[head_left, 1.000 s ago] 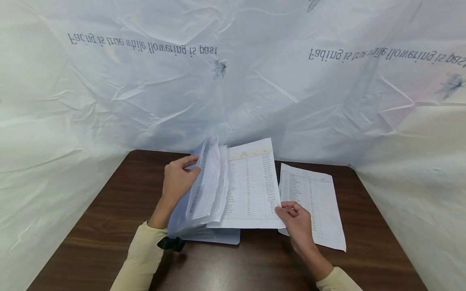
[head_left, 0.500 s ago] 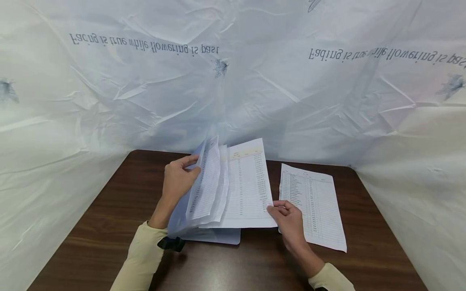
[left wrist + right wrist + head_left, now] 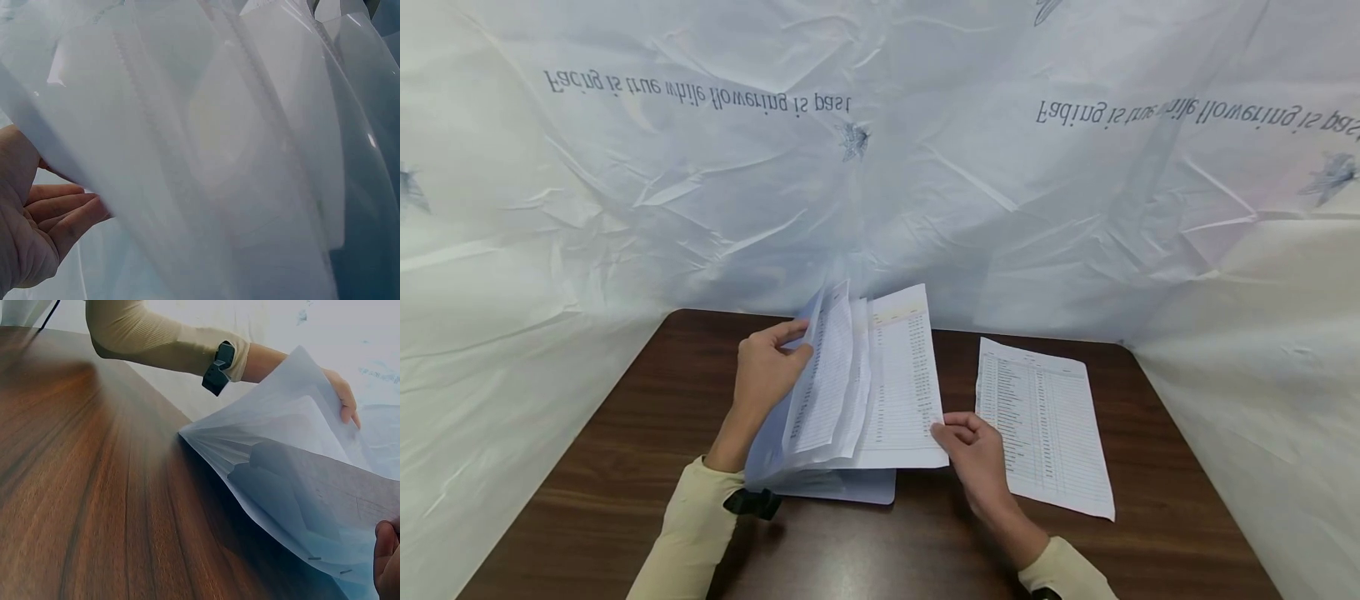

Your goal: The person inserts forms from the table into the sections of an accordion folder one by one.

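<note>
A bluish folder (image 3: pixel 861 487) with clear plastic sleeves (image 3: pixel 206 156) stands spread on the table. My left hand (image 3: pixel 767 367) pinches the edge of the raised sleeves, which have printed sheets (image 3: pixel 823 375) inside. In my right hand (image 3: pixel 977 457), thumb and fingers pinch the lower right corner of a printed paper sheet (image 3: pixel 902 392). The left part of that sheet is hidden behind the raised sleeves. The right wrist view has the sleeves (image 3: pixel 275 428) fanned out from their bound edge, with the right fingers (image 3: pixel 384 550) at the far right.
A second printed sheet (image 3: pixel 1048 425) lies on the dark wooden table (image 3: pixel 1157 517), right of the folder. White plastic sheeting (image 3: pixel 925 208) with printed lettering hangs around the table at the back and both sides.
My right hand has moved left with the sheet, and more of the sheet has gone behind the raised sleeves. The left hand has stayed in place.
</note>
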`<state>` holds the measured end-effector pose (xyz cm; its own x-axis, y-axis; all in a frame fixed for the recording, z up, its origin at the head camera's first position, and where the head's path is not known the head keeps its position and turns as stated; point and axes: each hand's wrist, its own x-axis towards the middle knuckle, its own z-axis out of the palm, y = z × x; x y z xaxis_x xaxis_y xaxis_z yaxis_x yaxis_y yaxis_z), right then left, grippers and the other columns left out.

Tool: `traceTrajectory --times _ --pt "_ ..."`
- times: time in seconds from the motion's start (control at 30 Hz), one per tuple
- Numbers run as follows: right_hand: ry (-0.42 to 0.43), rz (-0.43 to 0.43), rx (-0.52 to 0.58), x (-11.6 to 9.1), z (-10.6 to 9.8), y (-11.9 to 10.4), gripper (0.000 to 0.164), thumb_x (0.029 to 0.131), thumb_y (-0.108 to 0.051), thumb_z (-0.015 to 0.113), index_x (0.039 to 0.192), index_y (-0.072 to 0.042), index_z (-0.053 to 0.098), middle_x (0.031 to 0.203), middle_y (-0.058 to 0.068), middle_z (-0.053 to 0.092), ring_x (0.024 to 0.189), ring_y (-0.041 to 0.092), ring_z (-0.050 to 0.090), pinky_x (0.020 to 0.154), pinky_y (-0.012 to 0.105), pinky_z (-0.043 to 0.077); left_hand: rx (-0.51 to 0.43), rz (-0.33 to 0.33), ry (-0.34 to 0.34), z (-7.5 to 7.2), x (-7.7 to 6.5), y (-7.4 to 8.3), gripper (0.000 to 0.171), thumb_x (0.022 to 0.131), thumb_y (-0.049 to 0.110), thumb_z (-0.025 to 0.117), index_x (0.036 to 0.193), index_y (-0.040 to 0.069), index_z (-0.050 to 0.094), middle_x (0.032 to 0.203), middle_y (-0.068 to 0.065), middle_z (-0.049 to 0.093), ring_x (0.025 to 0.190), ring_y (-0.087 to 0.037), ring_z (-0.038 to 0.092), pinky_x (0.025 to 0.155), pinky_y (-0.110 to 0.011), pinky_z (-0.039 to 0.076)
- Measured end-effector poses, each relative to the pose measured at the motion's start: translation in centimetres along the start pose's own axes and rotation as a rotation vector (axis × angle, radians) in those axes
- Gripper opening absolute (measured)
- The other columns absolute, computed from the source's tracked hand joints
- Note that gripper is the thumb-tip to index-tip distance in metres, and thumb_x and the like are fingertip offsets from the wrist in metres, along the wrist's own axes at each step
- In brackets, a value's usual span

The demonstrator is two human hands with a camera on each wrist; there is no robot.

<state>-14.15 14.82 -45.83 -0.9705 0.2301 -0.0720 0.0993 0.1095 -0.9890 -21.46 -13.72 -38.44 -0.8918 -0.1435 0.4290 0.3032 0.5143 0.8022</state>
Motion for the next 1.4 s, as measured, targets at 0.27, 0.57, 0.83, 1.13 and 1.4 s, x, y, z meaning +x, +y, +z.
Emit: traceTrajectory --times 0.27,0.57,0.83,1.13,1.4 --pt "-0.032 -0.013 0.002 -0.1 0.7 0.1 0.02 0.09 -0.011 0.075 0.105 0.001 0.071 0.091 0.013 0.076 0.074 0.018 0.064 0.061 0.027 0.046 -0.001 0.002 -0.002 -0.1 -0.1 -0.1 0.035 0.085 0.007 0.067 0.119 0.008 0.078 0.107 -0.016 0.077 0.07 -0.022 0.074 0.056 -0.031 0.054" --pt "-0.091 -0.052 0.014 -0.2 1.5 0.1 0.02 0.089 -0.009 0.076 0.105 0.002 0.07 0.091 0.014 0.076 0.075 0.018 0.067 0.064 0.027 0.05 0.014 0.003 0.009 0.2 -0.1 -0.2 0.034 0.085 0.008 0.068 0.117 0.008 0.078 0.106 -0.012 0.078 0.074 -0.02 0.075 0.06 -0.031 0.056" --pt "-0.161 -0.04 0.031 -0.3 2.4 -0.2 0.022 0.09 -0.007 0.075 0.108 0.003 0.069 0.095 0.016 0.076 0.081 0.019 0.07 0.07 0.027 0.054 0.013 -0.007 0.009 0.2 -0.1 -0.1 0.034 0.085 0.008 0.068 0.117 0.009 0.078 0.106 -0.012 0.078 0.072 -0.021 0.076 0.059 -0.033 0.057" --pt "-0.193 -0.02 0.069 -0.1 3.0 -0.4 0.022 0.092 -0.01 0.074 0.11 0.003 0.071 0.098 0.016 0.077 0.085 0.018 0.071 0.073 0.027 0.055 0.004 -0.024 0.007 0.3 0.0 0.2 0.035 0.084 0.009 0.067 0.117 0.009 0.079 0.105 -0.012 0.078 0.069 -0.02 0.075 0.055 -0.029 0.054" --pt "-0.217 0.002 0.132 -0.2 3.0 -0.7 0.02 0.091 -0.004 0.07 0.108 0.005 0.072 0.099 0.016 0.076 0.086 0.017 0.071 0.074 0.031 0.058 0.003 0.0 0.022 0.3 0.1 0.1 0.033 0.084 0.004 0.068 0.116 0.007 0.079 0.104 -0.016 0.077 0.069 -0.021 0.075 0.055 -0.028 0.054"
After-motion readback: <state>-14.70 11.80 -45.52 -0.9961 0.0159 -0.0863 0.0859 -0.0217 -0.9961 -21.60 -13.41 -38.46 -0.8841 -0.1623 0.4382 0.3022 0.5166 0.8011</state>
